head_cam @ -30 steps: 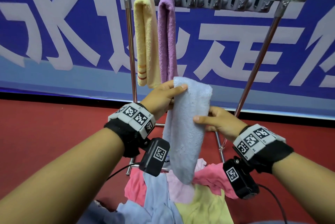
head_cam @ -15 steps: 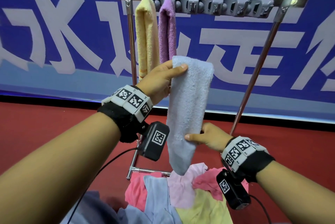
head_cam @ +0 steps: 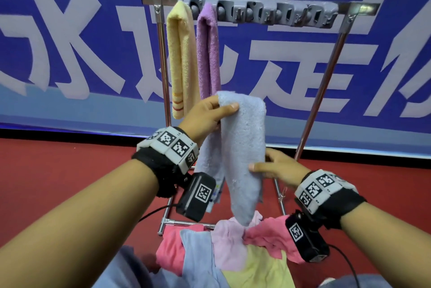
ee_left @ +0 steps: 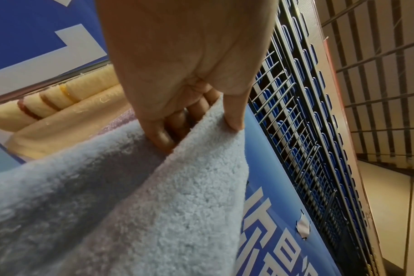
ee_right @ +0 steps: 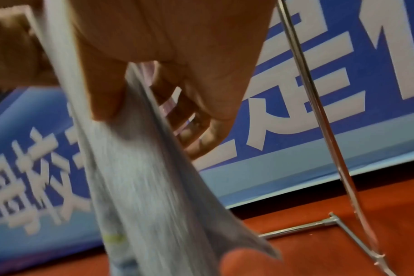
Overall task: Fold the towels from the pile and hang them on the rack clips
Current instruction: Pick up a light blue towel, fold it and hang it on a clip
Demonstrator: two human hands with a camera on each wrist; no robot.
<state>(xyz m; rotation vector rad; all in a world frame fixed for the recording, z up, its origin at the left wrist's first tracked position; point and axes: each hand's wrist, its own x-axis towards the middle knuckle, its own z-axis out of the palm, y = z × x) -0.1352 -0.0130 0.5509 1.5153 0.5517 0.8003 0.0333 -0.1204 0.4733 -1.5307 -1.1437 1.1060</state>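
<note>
A light blue towel (head_cam: pixel 242 147) hangs folded lengthwise in front of the rack. My left hand (head_cam: pixel 207 116) pinches its top fold, thumb on the near side and fingers behind; the left wrist view shows that grip on the blue towel (ee_left: pixel 154 205). My right hand (head_cam: pixel 274 167) pinches the towel's right edge lower down, thumb in front; the right wrist view shows the blurred towel (ee_right: pixel 142 186) between thumb and fingers. Above, the grey clip bar (head_cam: pixel 275 13) holds a yellow towel (head_cam: pixel 180 59) and a purple towel (head_cam: pixel 208 54) at its left end.
A pile of pink, yellow and blue towels (head_cam: pixel 233 257) lies below my hands on the red floor. The rack's chrome legs (head_cam: pixel 319 101) slant down either side. A blue banner wall (head_cam: pixel 70 42) stands close behind the rack. Several clips to the right of the purple towel hold nothing.
The blue towel and my left hand sit lower against the rack than before. My right hand has slid down the towel's right edge and now pinches it at about mid-length.
</note>
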